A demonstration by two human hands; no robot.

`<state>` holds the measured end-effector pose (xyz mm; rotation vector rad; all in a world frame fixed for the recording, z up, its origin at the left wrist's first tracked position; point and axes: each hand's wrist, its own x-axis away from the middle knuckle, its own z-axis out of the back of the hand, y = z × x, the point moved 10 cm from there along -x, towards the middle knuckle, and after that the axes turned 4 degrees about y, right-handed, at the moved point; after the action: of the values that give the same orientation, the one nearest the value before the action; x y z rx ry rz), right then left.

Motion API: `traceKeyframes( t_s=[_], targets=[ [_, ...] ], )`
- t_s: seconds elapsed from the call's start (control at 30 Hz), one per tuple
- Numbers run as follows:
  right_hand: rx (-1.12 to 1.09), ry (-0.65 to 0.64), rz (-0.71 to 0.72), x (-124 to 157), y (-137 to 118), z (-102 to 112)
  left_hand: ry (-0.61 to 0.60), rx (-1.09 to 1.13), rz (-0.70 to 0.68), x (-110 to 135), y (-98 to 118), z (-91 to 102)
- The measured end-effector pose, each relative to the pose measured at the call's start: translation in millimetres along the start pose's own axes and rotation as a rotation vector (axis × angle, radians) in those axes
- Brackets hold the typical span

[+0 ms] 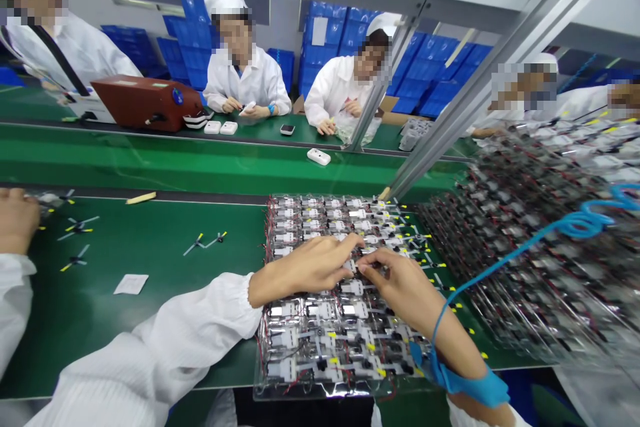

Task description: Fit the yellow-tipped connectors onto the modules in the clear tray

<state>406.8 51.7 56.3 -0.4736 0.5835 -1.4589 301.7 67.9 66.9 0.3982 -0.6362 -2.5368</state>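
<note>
Tray: Here's the centre of the action, a clear plastic tray [257, 380] packed with rows of small white modules [320, 340] trailing red and black wires, lying directly under both hands.

Left hand: The left hand [305, 265] reaches in over the tray's left edge from a white cleanroom sleeve [175, 327], fingers stretched nearly flat, tips resting on modules mid-tray. No pinch showing.

Right hand: The right hand [400, 287] arrives at the tray's right edge, thumb and forefinger drawn close together on a module just beside the left fingertips. It looks like a pinch, but what's between them is hidden.

Technique: Nice control here, with both hands low and close on one spot and the forearms kept outside the tray's edge.

Wrist: A blue wrist strap [470, 383] circles the right wrist, near the tray's right corner, its coiled blue cord [580, 223] rising over the stack.

Right of the tray: A tall stack of similar clear trays [540, 260].

Left of the tray: On the green bench mat [135, 320] lie spindly black parts with yellow tips [77, 227] and a white card [131, 283], with a co-worker's hand [17, 219] at the far edge.

Beyond the tray: Co-workers in white caps [245, 80] sit at a second green bench, blue crates [430, 57] behind them.
</note>
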Motion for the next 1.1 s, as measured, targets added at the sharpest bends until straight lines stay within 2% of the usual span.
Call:
traceKeyframes(
  t_s=[0.5, 0.67, 0.8, 0.87, 0.97, 1.1],
  targets=[
    [-0.005, -0.015, -0.004, 0, 2, -1, -0.024, -0.067, 0.018, 2, 2, -1.5],
    [0.008, 0.002, 0.032, 0, -6, -2, 0.02, -0.044, -0.025, 2, 6, -3.1],
    [0.022, 0.007, 0.062, 2, -13, -2, 0.023, -0.058, 0.01, 4, 5, -5.6],
    [0.034, 0.028, 0.082, 5, -11, 3, 0.027, -0.081, 0.018, 4, 5, -4.9],
    [0.096, 0.155, 0.136, 12, -2, 23, 0.02, -0.153, -0.034, 3, 10, -0.7],
    [0.184, 0.308, 0.236, 29, -3, 49, -0.09, -0.193, -0.13, 11, 11, 18.1]
  ],
)
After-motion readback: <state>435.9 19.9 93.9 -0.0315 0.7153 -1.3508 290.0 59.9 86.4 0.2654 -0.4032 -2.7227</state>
